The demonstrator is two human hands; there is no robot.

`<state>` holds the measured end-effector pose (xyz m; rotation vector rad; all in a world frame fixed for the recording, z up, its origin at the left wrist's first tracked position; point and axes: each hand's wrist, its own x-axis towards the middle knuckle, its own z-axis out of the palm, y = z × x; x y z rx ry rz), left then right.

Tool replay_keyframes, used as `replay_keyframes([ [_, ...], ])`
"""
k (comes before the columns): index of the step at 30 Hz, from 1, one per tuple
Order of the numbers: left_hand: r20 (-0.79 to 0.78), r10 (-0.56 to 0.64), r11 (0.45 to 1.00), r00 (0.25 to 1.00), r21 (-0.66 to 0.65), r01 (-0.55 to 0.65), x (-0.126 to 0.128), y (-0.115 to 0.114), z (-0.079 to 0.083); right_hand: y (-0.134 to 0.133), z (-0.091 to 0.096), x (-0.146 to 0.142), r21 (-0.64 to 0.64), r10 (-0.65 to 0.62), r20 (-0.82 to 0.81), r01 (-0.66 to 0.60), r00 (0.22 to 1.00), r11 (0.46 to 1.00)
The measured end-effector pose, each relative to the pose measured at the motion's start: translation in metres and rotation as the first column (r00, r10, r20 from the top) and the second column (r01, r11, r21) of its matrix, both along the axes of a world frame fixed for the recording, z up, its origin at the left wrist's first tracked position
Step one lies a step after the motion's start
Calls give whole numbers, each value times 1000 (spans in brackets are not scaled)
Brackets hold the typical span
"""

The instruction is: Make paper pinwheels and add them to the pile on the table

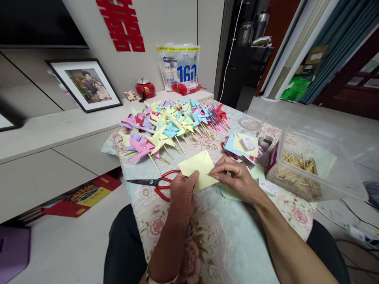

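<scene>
A pale yellow square of paper (199, 165) with cut or crease lines towards its middle is held up over the tablecloth. My left hand (184, 187) pinches its lower left edge between thumb and fingers. At its right side, my right hand (232, 175) grips the paper with thumb and forefinger. Red-handled scissors (161, 183) lie just left of my left hand, blades pointing left. Beneath and beside my right hand are more paper sheets (229, 192), partly hidden. Beyond my hands lies a big pile of paper pinwheels (171, 128) on wooden sticks.
A clear plastic box (299, 169) of short wooden sticks stands at the right. Stacked coloured paper (237, 146) with a small box (247, 144) on top lies behind my right hand. Another small white box (268, 187) sits nearer. A framed photo (89, 85) and red jar (145, 88) stand on the cabinet.
</scene>
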<state>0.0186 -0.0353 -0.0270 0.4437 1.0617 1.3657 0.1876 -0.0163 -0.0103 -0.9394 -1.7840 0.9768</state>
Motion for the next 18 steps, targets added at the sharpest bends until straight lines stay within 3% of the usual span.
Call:
replay_keyframes([
  [9, -107, 55, 997, 993, 60, -49, 3, 2, -11, 1, -1, 2, 51, 72, 80, -76, 994, 996],
  [18, -155, 60, 996, 986, 78, -49, 4, 0, -10, 1, -3, 1, 106, 76, 118, -88, 990, 990],
])
